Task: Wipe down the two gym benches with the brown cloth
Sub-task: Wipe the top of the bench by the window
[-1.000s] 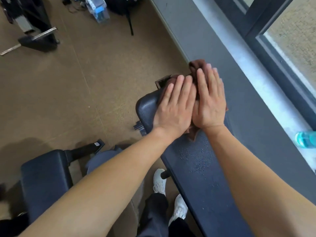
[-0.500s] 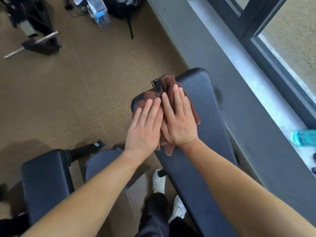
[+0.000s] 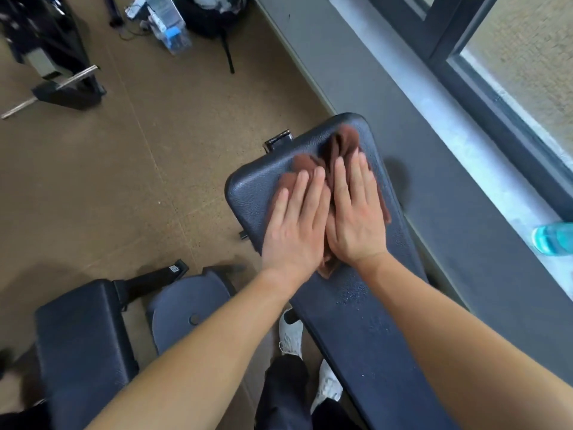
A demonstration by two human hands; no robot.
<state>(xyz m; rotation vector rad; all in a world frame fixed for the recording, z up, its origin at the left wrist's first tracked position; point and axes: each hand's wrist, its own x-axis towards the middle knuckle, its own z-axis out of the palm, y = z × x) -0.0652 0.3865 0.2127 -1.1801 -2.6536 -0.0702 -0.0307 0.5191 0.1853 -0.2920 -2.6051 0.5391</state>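
Gym floor, brown and speckled; a grey ledge is running along under a window. The near bench is lying lengthwise beside the ledge. Both hands are pressing flat on the brown cloth, which is sitting bunched on the far end of that bench's pad. Left hand: fingers extended and together, palm down on the cloth, not gripping. Right hand: same, just beside the left, thumbs touching or nearly so. Droplets are showing on the pad just behind the cloth, so this bench is probably only partly wiped. The second bench, lower left, is lying well apart from the cloth; its state cannot be judged. Estimate: first bench in progress, second likely remaining.
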